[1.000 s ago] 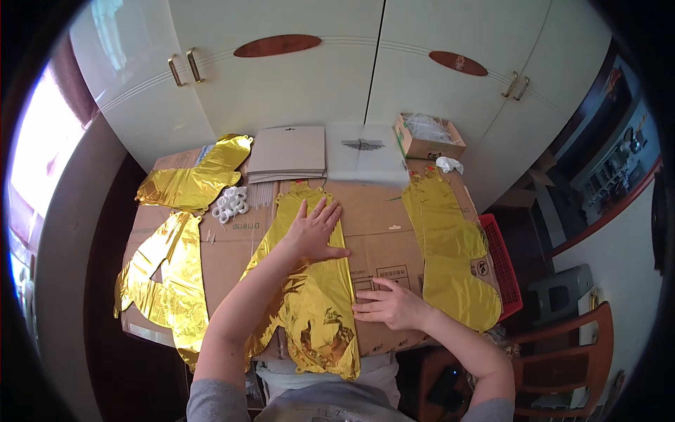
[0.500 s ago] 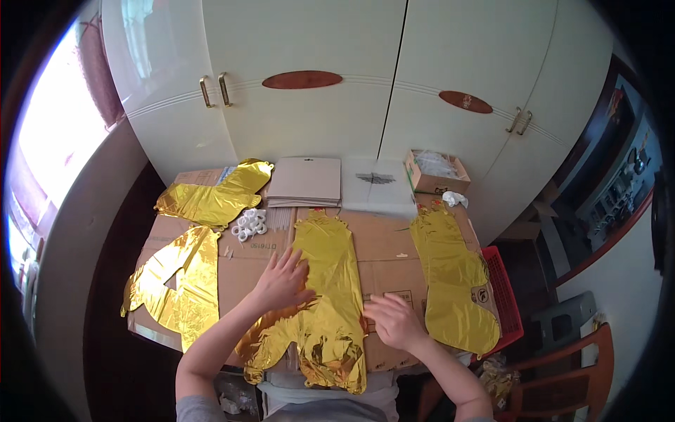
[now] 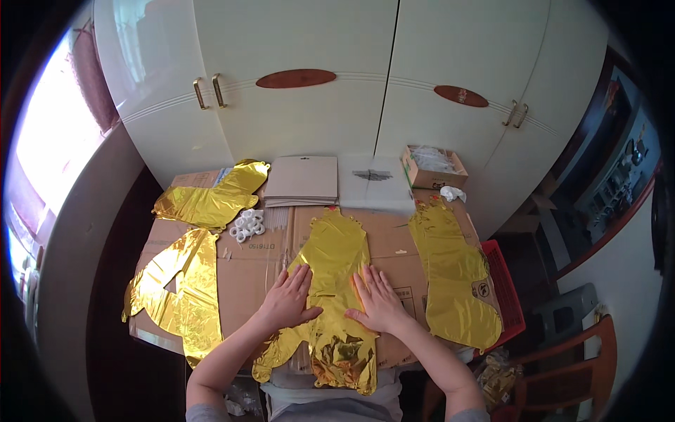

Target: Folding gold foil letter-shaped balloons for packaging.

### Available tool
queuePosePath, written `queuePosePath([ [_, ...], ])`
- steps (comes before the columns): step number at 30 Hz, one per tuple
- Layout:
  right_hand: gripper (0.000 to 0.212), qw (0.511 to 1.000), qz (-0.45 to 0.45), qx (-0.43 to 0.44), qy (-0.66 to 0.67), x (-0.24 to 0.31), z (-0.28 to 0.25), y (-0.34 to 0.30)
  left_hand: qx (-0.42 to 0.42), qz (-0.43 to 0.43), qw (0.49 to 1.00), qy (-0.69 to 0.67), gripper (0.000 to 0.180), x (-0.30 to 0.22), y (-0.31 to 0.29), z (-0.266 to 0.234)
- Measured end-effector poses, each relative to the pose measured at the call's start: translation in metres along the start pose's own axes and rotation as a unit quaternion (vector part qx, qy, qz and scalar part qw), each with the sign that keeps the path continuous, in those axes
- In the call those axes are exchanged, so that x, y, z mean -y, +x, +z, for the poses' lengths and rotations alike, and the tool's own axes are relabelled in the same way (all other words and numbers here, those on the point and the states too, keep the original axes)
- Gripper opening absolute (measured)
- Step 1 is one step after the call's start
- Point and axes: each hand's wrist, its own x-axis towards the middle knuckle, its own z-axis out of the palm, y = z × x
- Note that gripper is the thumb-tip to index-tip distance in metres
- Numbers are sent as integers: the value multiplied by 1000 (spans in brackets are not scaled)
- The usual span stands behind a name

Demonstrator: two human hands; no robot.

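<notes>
- while my left hand (image 3: 285,302) lies along the left edge of the middle gold foil (image 3: 334,257), its fingers are straight and close together, thumb wide
- my right hand (image 3: 380,308) lies at the opposite edge, fingers straight and slightly spread, thumb wide
- between both sets of fingers, the foil stretches beyond the tips
- right of my right fingers: another gold sheet (image 3: 457,295)
- beyond my left fingertips: white rings (image 3: 247,225)

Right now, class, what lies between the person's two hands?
The middle gold foil piece lies between the left hand and the right hand, as the head view shows.
</notes>
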Motion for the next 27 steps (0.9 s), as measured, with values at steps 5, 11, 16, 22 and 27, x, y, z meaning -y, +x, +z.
queuePosePath([
  [5,99,999,19,27,-21,-10,-10,-2,-2,27,1000,11,92,-10,16,5],
  [11,100,999,30,38,0,-16,-16,-1,-22,40,999,1,94,-14,29,7],
  [16,98,997,28,62,-46,-13,-19,-2,-23,6,1000,12,94,-15,18,1],
  [22,83,1000,-28,-3,0,-3,-31,-6,-1,-192,980,-42,80,-13,-57,-45],
  [27,58,983,-184,-17,-1,22,-24,36,-42,-289,956,-9,68,-27,-111,-33],
])
